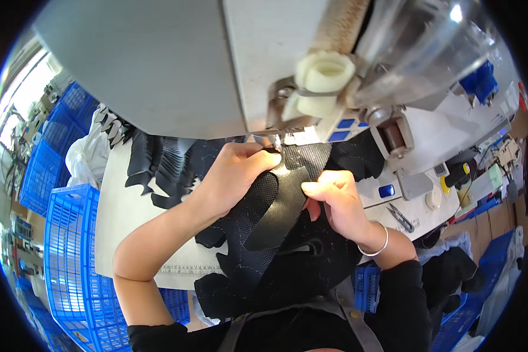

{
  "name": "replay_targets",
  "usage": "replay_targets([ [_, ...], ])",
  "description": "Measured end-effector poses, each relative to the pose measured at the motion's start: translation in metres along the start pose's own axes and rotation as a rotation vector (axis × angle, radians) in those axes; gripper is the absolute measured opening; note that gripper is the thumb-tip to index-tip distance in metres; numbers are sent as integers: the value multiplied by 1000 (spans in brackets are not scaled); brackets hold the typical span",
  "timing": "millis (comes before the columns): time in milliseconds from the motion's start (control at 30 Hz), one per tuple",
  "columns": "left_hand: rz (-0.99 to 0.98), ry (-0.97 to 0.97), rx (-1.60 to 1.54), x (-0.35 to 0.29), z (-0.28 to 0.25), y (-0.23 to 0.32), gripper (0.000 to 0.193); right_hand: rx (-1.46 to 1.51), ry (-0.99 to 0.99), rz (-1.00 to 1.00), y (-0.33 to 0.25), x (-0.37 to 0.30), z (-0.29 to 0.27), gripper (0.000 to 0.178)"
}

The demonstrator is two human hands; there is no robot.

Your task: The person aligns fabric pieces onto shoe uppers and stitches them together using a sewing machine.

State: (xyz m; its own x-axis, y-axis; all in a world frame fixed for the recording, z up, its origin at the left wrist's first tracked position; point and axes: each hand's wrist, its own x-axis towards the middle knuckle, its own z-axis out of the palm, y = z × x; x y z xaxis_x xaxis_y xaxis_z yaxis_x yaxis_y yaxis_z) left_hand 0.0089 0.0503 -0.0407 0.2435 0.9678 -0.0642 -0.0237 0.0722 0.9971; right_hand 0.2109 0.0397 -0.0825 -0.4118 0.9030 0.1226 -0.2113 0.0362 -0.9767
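Observation:
Under the lit needle area of a sewing machine point(158, 64) lies a black mesh piece point(251, 208) with a smooth, shiny black strip point(276, 220) on top of it. My left hand point(232, 176) is closed, thumb and finger pressed on the black material right beside the needle area. To the right, my right hand point(337, 202) pinches the strip's edge between thumb and fingers. The lower end of the mesh piece drapes over the table edge toward my lap. The needle itself is hidden behind the machine head and my left fingertips.
A stack of black cut pieces point(158, 161) lies left on the pale table point(120, 229). Thread snips point(400, 218) rest at the right, below a brown bobbin point(392, 136). Blue crates point(70, 246) stand at the left. A black bundle point(452, 273) sits low right.

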Motion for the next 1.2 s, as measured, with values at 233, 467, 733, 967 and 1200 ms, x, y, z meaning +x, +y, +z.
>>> replay_targets([
  [233,43,-6,105,1,-4,-3,20,-125,20,-16,-16,15,-5,28],
  [467,111,-13,241,3,-3,-1,28,-216,-62,-41,-23,17,-14,32],
  [733,78,-85,661,12,-26,29,33,-329,-92,-4,-32,19,-4,35],
  [967,748,455,1134,-25,-13,9,40,-299,-65,4,-31,16,1,33],
  [1200,1157,387,1604,-41,30,-25,32,-186,-62,-45,-17,16,7,29],
])
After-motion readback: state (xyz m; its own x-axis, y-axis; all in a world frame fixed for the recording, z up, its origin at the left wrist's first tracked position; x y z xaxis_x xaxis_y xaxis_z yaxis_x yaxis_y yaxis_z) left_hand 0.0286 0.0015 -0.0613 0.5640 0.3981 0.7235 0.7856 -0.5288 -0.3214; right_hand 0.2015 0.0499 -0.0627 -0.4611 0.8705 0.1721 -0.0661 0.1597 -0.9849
